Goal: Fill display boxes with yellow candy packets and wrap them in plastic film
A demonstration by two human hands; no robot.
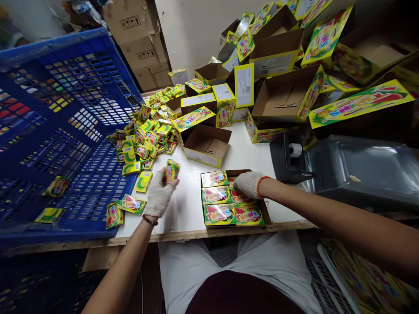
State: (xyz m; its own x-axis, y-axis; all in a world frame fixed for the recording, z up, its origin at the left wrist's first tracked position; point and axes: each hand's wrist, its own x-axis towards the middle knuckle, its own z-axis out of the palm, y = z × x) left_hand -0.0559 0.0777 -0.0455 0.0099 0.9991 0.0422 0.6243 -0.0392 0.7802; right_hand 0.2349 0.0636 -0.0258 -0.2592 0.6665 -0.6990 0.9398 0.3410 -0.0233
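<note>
Head cam: gripping a pack (172,171) in left hand (159,194); can't tell about right hand's (250,184) grip at box (266,213). Seat it snug, face up, lol.

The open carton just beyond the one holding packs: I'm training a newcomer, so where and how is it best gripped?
Probably pinch the open carton at its near wall's rim, coming from the near side, slightly above. The open top exposes that thin edge, while small packs crowd its left and other cartons its far side.
</note>
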